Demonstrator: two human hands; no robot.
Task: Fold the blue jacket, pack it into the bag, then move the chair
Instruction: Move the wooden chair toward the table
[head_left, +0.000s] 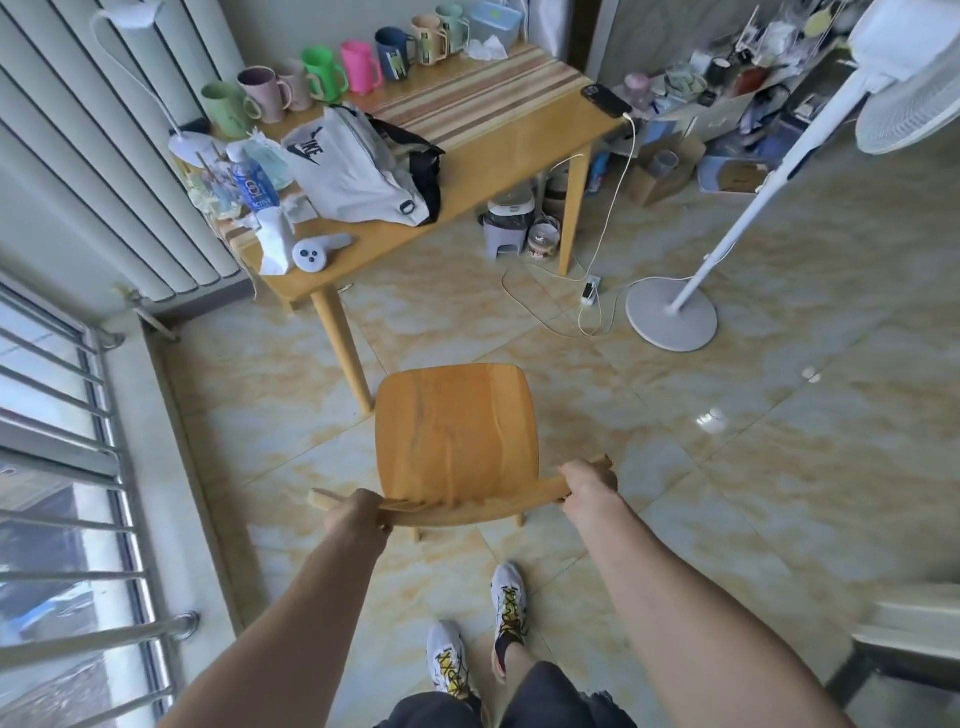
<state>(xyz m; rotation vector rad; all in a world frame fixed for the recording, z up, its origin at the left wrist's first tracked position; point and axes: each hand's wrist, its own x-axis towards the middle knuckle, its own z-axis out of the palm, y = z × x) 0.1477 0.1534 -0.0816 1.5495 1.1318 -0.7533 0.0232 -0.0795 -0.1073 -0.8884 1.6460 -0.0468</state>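
A wooden chair stands on the tiled floor in front of me, its seat facing the table. My left hand grips the left end of its curved backrest. My right hand grips the right end. A white bag with black straps lies on the wooden table, bulging. No blue jacket shows anywhere.
Coloured mugs, a water bottle and a phone sit on the table. A white fan stand and a charging cable are on the floor to the right. A barred window runs along the left.
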